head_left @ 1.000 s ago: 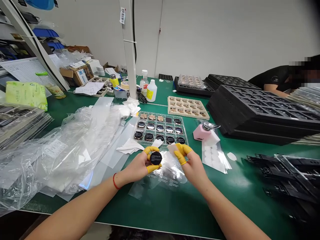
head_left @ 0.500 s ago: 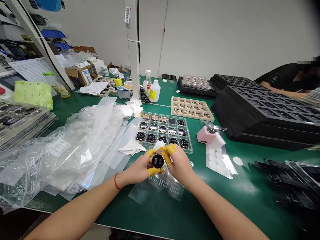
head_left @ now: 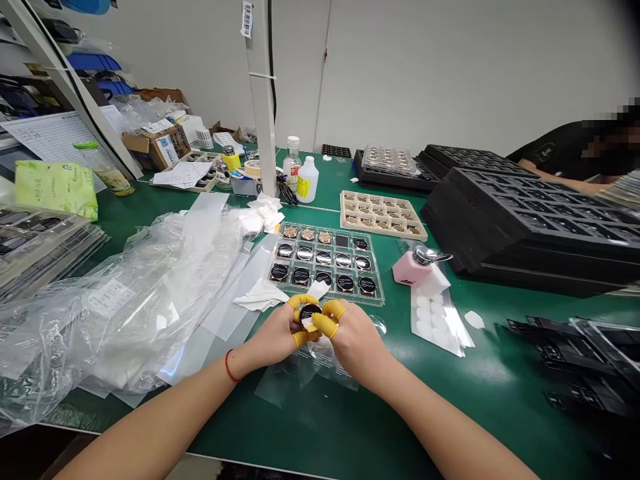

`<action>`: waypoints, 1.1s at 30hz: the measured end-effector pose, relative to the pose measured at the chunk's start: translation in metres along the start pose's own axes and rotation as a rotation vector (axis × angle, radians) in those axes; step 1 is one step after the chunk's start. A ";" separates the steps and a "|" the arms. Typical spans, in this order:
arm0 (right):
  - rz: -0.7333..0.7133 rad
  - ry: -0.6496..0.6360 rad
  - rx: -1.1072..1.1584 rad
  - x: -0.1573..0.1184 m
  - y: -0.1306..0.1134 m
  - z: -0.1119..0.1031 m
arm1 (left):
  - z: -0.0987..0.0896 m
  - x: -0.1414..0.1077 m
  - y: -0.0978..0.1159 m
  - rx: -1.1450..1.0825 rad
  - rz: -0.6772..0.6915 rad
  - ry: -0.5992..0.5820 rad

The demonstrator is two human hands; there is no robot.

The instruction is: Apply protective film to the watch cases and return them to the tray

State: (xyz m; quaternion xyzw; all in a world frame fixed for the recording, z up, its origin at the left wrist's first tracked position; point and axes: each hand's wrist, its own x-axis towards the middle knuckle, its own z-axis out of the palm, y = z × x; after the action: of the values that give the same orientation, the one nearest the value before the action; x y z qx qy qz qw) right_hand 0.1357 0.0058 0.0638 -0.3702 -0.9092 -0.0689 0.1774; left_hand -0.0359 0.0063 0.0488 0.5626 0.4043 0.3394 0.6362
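Observation:
My left hand [head_left: 274, 337], with yellow finger cots on its fingertips, is closed around the rim of a round black watch head [head_left: 309, 311] with small white print on its face. My right hand [head_left: 359, 339], also in yellow finger cots, pinches a small white wipe [head_left: 307, 322] against the lower part of that face. Just beyond the hands lies a clear plastic tray [head_left: 383, 293] holding several round watch heads in its pockets. Thin clear film with white print [head_left: 325, 360] lies under the hands. A white tissue [head_left: 263, 294] rests by the tray's near left corner.
Crumpled clear plastic bags [head_left: 120, 320] cover the left side. A pink pump bottle [head_left: 411, 269] stands right of the tray, near a sheet of white round pads [head_left: 434, 320]. Black foam trays [head_left: 480, 247] are stacked at right, with a person in a dark top [head_left: 560, 143] behind. A beige tray [head_left: 383, 230] sits farther back.
My right hand has moved from the watch head's upper edge down onto its face, bringing the white wipe along. The watch head has tilted. My left hand keeps its hold.

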 end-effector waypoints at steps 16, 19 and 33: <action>0.267 0.189 0.484 -0.009 0.003 -0.007 | -0.007 0.003 -0.002 -0.080 -0.012 -0.006; 0.409 0.224 0.601 -0.007 0.006 -0.015 | -0.006 0.001 0.001 -0.073 -0.021 -0.014; 0.192 0.271 0.154 -0.013 -0.023 0.003 | -0.005 -0.001 -0.002 0.168 0.131 0.017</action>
State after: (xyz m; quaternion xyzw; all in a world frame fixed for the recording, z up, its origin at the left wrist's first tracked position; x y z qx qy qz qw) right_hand 0.1276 -0.0184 0.0564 -0.4279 -0.8402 -0.0310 0.3318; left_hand -0.0407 0.0074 0.0471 0.6363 0.3993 0.3498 0.5597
